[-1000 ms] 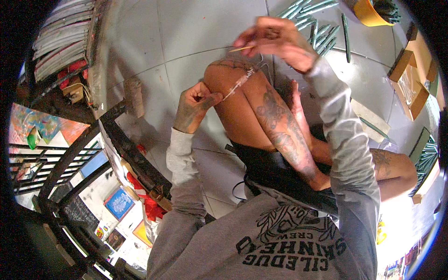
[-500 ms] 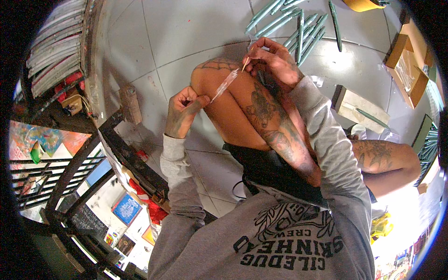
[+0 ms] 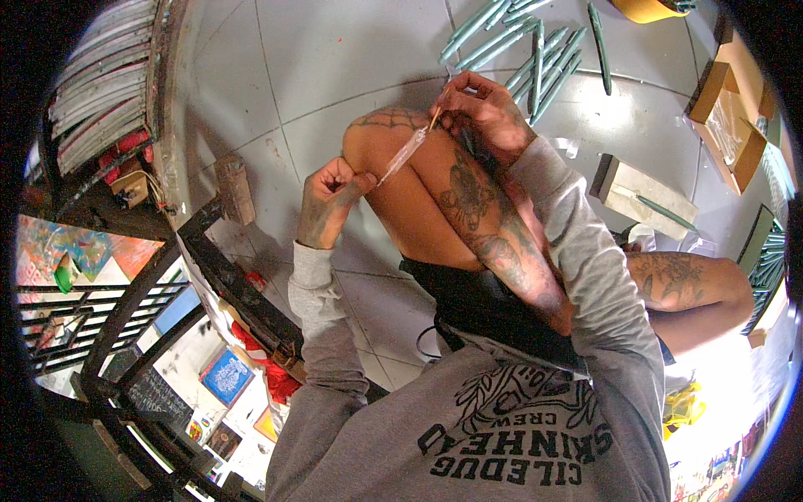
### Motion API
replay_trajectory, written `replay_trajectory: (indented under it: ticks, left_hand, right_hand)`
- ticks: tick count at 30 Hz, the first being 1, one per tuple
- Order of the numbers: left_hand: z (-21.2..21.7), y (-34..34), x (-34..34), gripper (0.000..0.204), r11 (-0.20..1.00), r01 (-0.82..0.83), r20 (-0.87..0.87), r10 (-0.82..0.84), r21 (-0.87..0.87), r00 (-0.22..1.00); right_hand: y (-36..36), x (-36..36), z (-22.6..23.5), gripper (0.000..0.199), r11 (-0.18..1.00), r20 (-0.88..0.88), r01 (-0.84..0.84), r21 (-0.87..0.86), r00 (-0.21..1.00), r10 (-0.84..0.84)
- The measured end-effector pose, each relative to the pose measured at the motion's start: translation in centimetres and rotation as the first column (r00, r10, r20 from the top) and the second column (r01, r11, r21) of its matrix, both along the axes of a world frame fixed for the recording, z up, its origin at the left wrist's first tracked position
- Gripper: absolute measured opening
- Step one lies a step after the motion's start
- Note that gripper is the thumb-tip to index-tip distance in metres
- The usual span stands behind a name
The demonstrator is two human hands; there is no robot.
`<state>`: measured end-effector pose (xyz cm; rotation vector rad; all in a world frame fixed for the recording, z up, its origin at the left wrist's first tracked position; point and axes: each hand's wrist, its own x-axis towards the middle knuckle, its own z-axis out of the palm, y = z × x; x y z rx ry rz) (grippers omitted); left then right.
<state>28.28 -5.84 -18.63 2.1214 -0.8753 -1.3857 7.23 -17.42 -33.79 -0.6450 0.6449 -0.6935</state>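
My left hand (image 3: 333,197) pinches the lower end of a narrow clear plastic sleeve (image 3: 405,158) between thumb and forefinger. The sleeve slants up to the right over my bent knee. My right hand (image 3: 485,109) is closed on a thin pale wooden stick (image 3: 434,120), gripped by the fingertips. The stick's tip meets the sleeve's upper end; whether it is inside I cannot tell. Beyond my right hand, several slim green pen-like sticks (image 3: 544,71) lie in a loose pile on the grey tiled floor (image 3: 335,50).
To the right, a pale block (image 3: 640,194) bears one green stick. An open cardboard box (image 3: 729,125) with clear plastic inside stands farther right, near a tray of green sticks (image 3: 768,266). A yellow container (image 3: 648,8) is at the far edge. Dark framing (image 3: 238,284) stands on my left.
My right hand has shifted slightly down and left, bringing the wooden stick's tip to the upper end of the sleeve. The left hand has stayed nearly still.
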Motion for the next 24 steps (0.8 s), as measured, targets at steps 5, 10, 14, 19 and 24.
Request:
replay_trajectory:
  ticks: [5,10,14,19,24]
  left_hand:
    - [-0.4,0.3,0.6,0.032,0.995,0.085,0.038,-0.083,-0.044,0.996]
    - [0.9,-0.2,-0.3,0.029,0.999,-0.014,0.012,0.013,0.034,1.0]
    - [0.7,0.1,-0.1,0.027,1.0,0.027,0.004,-0.027,0.011,1.0]
    - [0.3,0.6,0.4,0.026,0.995,0.094,0.026,-0.094,-0.016,0.995]
    - [0.5,0.5,0.5,0.026,0.999,-0.013,-0.067,0.015,0.029,0.998]
  right_hand:
    - [0.0,0.4,-0.5,0.014,0.999,0.036,0.022,-0.049,0.999,-0.02]
    - [-0.2,0.5,0.0,0.015,0.998,0.053,0.012,0.055,0.999,-0.015]
    - [-0.2,0.4,-0.3,0.016,0.999,0.111,0.0,0.053,0.994,-0.006]
    - [-0.3,0.3,-0.1,0.016,0.999,0.054,-0.022,0.037,0.998,0.02]
    - [-0.3,0.1,0.3,0.015,0.999,-0.027,-0.012,0.032,1.0,0.012]
